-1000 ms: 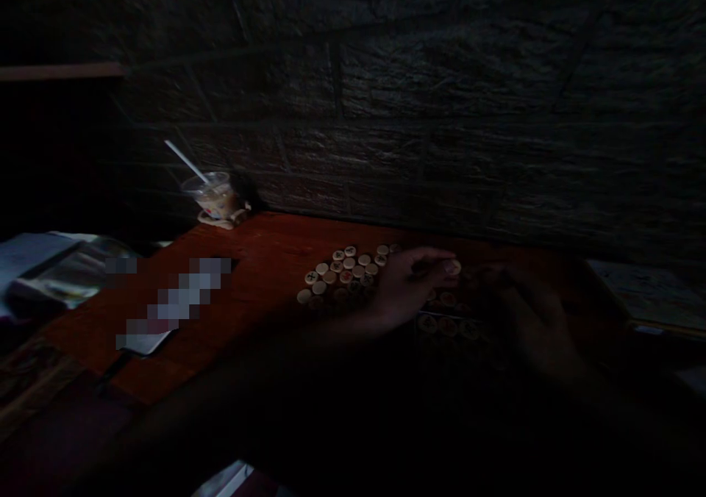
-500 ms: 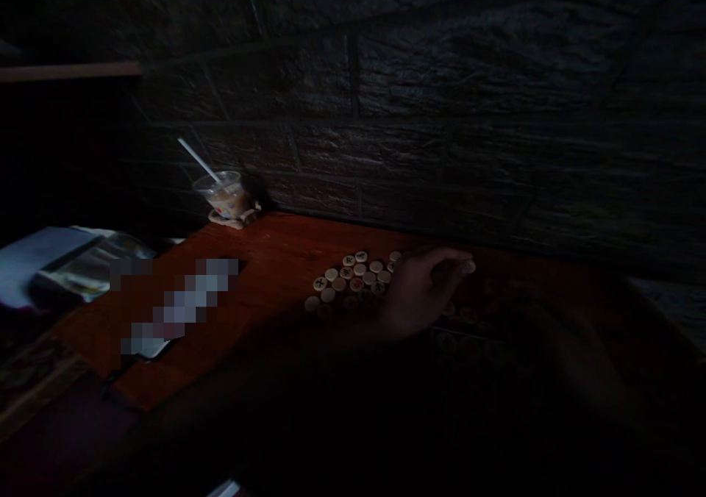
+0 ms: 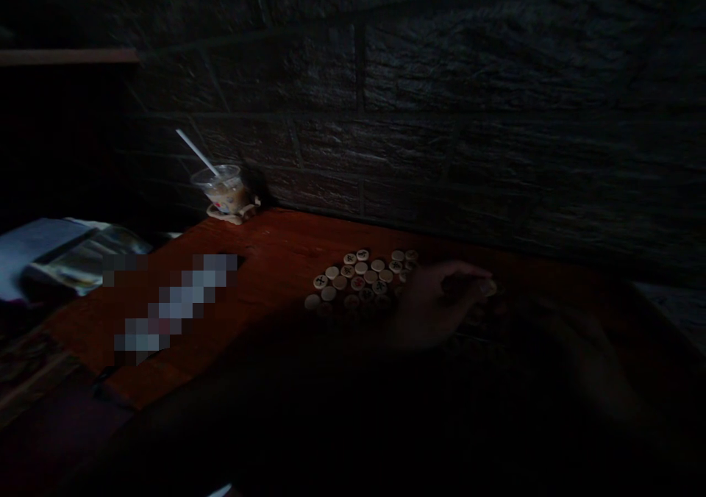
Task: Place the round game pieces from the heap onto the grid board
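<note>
The scene is very dark. My left hand (image 3: pixel 435 306) reaches over the red-brown table (image 3: pixel 276 262), fingers curled in a pinch on a round pale game piece (image 3: pixel 487 287) at its fingertips. Just left of the hand lies a cluster of several round wooden pieces (image 3: pixel 358 276) with dark and red marks. My right hand (image 3: pixel 585 357) is a faint shape in shadow at the right, and its fingers cannot be made out.
A clear plastic cup (image 3: pixel 223 190) with a straw stands on a coaster at the table's far left corner by the dark brick wall (image 3: pixel 441 115). A blurred flat item (image 3: pixel 170 302) lies on the table's left part. Papers or books (image 3: pixel 60 254) sit beyond the left edge.
My left hand has shifted right and slightly down with the pinched piece, uncovering more of the cluster. The right hand has faded into shadow at the right.
</note>
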A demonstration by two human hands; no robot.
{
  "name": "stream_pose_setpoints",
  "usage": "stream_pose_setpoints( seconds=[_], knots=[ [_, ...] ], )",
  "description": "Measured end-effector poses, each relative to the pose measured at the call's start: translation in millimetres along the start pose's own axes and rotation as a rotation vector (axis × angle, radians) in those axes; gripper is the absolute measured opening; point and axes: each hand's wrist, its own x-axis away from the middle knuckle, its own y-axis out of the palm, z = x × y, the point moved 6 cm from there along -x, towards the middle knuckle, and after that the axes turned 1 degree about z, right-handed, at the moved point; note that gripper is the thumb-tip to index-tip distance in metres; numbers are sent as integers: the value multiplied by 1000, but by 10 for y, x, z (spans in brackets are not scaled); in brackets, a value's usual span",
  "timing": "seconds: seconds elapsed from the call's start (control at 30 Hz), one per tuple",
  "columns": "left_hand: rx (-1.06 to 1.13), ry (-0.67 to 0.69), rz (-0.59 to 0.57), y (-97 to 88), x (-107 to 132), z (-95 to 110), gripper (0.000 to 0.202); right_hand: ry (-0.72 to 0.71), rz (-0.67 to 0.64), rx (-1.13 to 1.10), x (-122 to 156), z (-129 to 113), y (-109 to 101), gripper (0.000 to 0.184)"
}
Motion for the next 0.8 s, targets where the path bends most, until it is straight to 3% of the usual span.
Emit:
stream_pose_setpoints(
  seconds=[0.13,0.27,0.4,0.63,0.8],
  knots=[
    [123,-55,8,15,17,0,26,88,72,-97,4,-11,-8,25],
    [-26,8,104,-80,-11,89,14,135,74,-161,25,-22,26,26],
    [-25,37,134,-121,-26,135,10,132,46,-280,44,11,58,28],
    [-265,224,236,-149,60,307,15,93,-157,-411,108,53,139,23],
    [-272,256,230,-153,65,298,14,126,-322,-551,137,7,235,32]
  ],
)
